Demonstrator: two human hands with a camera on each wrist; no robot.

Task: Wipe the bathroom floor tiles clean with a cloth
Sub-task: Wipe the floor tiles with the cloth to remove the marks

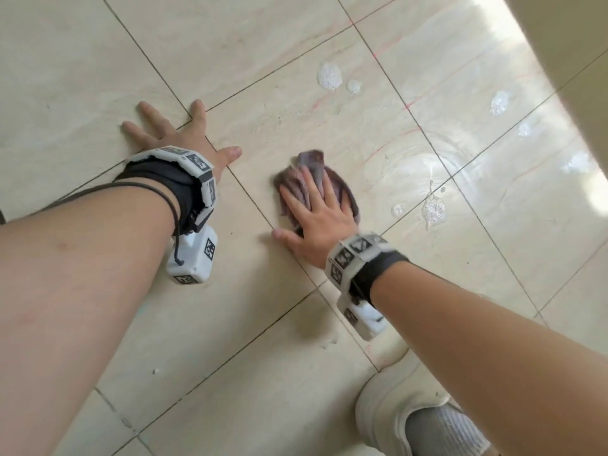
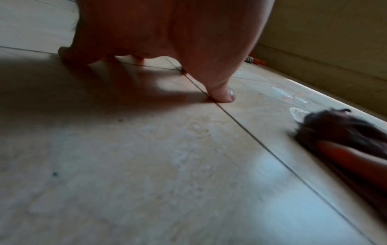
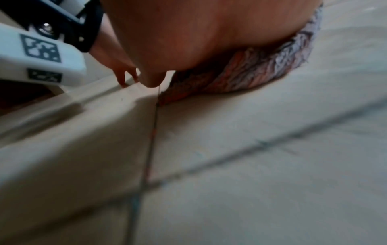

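Observation:
A crumpled purple-grey cloth (image 1: 316, 172) lies on the beige floor tiles (image 1: 256, 64) near the middle of the head view. My right hand (image 1: 316, 215) presses flat on it with straight, spread fingers. In the right wrist view the cloth (image 3: 251, 77) bunches under my palm. My left hand (image 1: 177, 133) is planted flat on the tiles to the left, fingers spread, holding nothing. From the left wrist view its thumb (image 2: 222, 92) touches a grout line, and the cloth (image 2: 339, 127) shows blurred at the right.
Patches of white foam (image 1: 329, 75) and a wet, shiny area (image 1: 437, 205) lie to the right of the cloth. Faint red streaks (image 1: 391, 139) cross the tiles. A wall (image 1: 566, 44) runs along the upper right. My white shoe (image 1: 404, 409) stands at the lower right.

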